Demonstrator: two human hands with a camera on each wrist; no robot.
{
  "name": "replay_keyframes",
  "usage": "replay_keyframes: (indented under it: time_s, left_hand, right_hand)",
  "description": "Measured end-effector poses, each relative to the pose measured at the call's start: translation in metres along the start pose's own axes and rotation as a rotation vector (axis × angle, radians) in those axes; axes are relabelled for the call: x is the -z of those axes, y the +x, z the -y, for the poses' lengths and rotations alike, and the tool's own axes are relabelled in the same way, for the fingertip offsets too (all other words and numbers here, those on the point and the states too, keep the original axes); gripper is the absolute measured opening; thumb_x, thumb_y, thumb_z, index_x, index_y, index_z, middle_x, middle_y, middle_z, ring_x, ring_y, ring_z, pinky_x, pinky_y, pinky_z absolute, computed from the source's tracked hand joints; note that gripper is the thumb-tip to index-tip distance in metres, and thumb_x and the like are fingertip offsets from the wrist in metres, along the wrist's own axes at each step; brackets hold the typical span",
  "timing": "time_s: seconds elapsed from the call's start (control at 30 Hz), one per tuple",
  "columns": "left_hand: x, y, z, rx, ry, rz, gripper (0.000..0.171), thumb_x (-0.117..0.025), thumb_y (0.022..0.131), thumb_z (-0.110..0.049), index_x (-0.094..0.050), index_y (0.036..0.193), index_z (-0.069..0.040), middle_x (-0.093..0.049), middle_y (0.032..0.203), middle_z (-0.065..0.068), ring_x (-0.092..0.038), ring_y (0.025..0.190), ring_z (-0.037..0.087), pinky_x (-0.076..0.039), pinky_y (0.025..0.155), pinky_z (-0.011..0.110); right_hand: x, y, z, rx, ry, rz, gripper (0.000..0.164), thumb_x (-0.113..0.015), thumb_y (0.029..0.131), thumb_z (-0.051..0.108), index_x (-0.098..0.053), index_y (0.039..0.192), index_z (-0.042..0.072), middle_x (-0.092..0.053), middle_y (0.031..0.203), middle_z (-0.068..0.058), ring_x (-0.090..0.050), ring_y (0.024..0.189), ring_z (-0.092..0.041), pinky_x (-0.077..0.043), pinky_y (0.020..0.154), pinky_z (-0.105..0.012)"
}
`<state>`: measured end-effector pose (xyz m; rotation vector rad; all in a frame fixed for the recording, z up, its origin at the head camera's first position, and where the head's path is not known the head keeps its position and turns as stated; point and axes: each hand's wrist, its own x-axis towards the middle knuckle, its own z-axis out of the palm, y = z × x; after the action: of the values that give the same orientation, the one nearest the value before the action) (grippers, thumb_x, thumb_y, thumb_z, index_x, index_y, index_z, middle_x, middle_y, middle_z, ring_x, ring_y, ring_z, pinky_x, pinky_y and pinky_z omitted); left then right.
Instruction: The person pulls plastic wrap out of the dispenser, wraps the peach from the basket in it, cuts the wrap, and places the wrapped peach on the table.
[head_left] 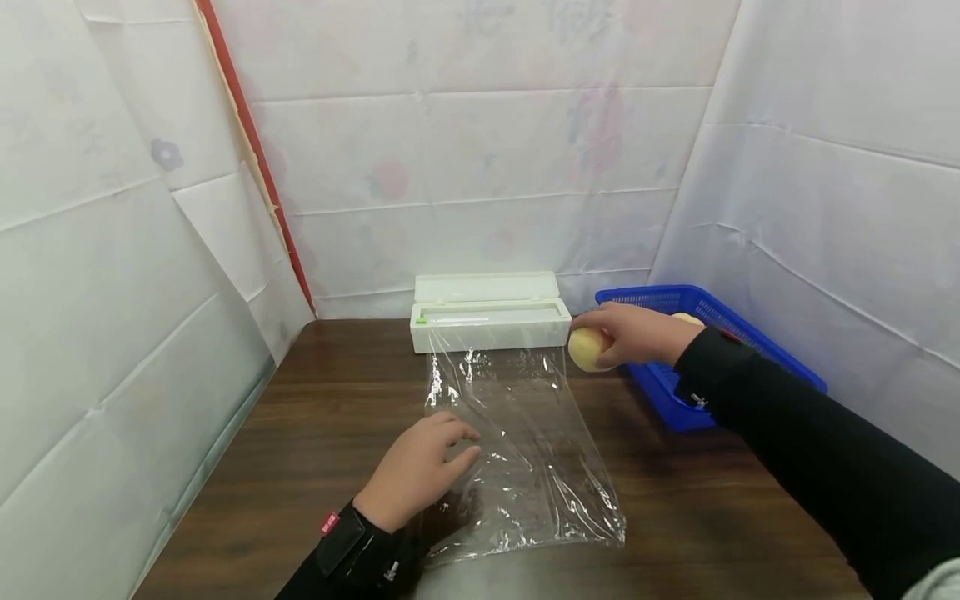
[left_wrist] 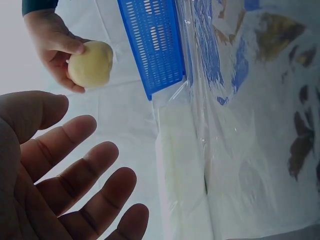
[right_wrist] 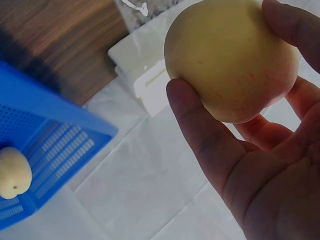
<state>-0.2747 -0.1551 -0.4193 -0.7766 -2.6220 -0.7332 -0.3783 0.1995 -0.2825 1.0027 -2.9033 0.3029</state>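
My right hand (head_left: 633, 333) grips a pale yellow apple (head_left: 588, 348) with faint pink streaks, raised above the table beside the blue basket. In the right wrist view, thumb and fingers curl round the apple (right_wrist: 230, 60). A sheet of clear plastic wrap (head_left: 517, 450) runs from a white wrap dispenser box (head_left: 491, 325) toward me over the dark wooden table. The box's lid stands up. Over the left edge of the wrap is my left hand (head_left: 420, 471), its fingers relaxed and holding nothing. In the left wrist view, that hand's fingers (left_wrist: 82, 185) are spread.
The blue plastic basket (head_left: 667, 408) stands right of the dispenser box, with another apple (right_wrist: 14, 172) inside. White sheeting (head_left: 480, 150) hangs behind the table and along both sides. A red strip (head_left: 251, 142) runs down the back left corner.
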Motion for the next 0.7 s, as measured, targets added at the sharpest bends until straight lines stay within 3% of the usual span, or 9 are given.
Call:
replay_keyframes:
  time_s: [0.27, 0.47, 0.7]
  left_hand:
    - [0.001, 0.002, -0.001, 0.002, -0.004, -0.019, 0.014, -0.075, 0.100, -0.028, -0.080, 0.111, -0.021, -0.073, 0.111, -0.007, -0.071, 0.101, 0.016, -0.060, 0.089, 0.037]
    - [-0.005, 0.003, -0.002, 0.031, -0.049, 0.009, 0.015, -0.074, 0.102, -0.028, -0.079, 0.113, -0.020, -0.073, 0.113, -0.005, -0.071, 0.101, 0.018, -0.060, 0.089, 0.038]
    - [-0.008, 0.005, 0.000, 0.013, -0.050, 0.002, 0.015, -0.073, 0.102, -0.030, -0.080, 0.113, -0.022, -0.072, 0.112, -0.009, -0.072, 0.101, 0.017, -0.060, 0.089, 0.035]
  right_hand:
    - [-0.010, 0.007, 0.014, 0.051, 0.013, 0.001, 0.060, -0.083, 0.079, 0.008, -0.071, 0.137, 0.015, -0.067, 0.115, -0.011, -0.057, 0.097, -0.021, -0.049, 0.081, -0.034]
    - [-0.023, 0.007, 0.023, 0.099, 0.021, 0.020, 0.059, -0.083, 0.080, 0.007, -0.070, 0.137, 0.016, -0.066, 0.118, -0.011, -0.059, 0.100, -0.020, -0.051, 0.082, -0.031]
    - [-0.032, 0.003, 0.033, 0.098, 0.070, 0.045, 0.058, -0.085, 0.081, 0.007, -0.070, 0.136, 0.016, -0.064, 0.116, -0.012, -0.059, 0.094, -0.017, -0.053, 0.080, -0.029]
